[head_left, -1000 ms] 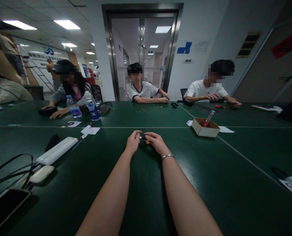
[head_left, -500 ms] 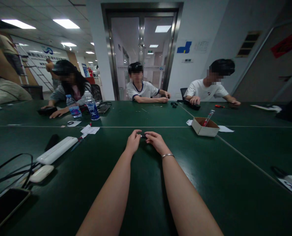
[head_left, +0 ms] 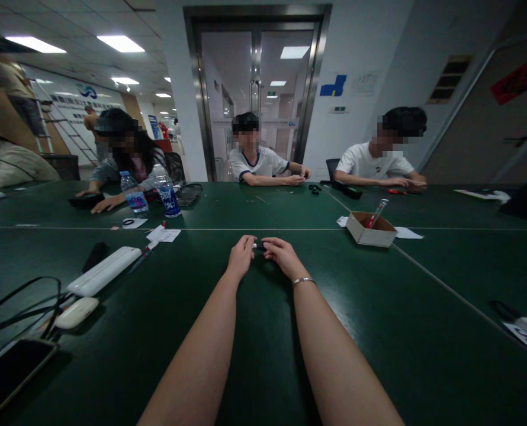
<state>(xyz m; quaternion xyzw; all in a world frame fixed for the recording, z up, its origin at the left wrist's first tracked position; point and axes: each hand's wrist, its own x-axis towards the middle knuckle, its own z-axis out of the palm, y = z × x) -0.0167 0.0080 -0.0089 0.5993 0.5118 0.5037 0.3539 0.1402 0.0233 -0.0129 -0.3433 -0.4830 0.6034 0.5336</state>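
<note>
Both my arms stretch forward over the dark green table (head_left: 379, 307). My left hand (head_left: 241, 255) and my right hand (head_left: 281, 254) meet at the table's middle, fingers curled. Between their fingertips they pinch a small dark object (head_left: 258, 245), too small to name. A thin silver bracelet (head_left: 302, 281) circles my right wrist. Both hands rest low on the tabletop.
A small cardboard box (head_left: 371, 231) with a red-tipped tool stands to the right. A white power strip (head_left: 103, 270), a white case (head_left: 76, 312), black cables and a phone (head_left: 10, 370) lie at left. Two water bottles (head_left: 168, 195) stand further back. Three people sit along the far side.
My hands have stayed in place with only slight finger shifts. The person at the far right has moved a hand along the table.
</note>
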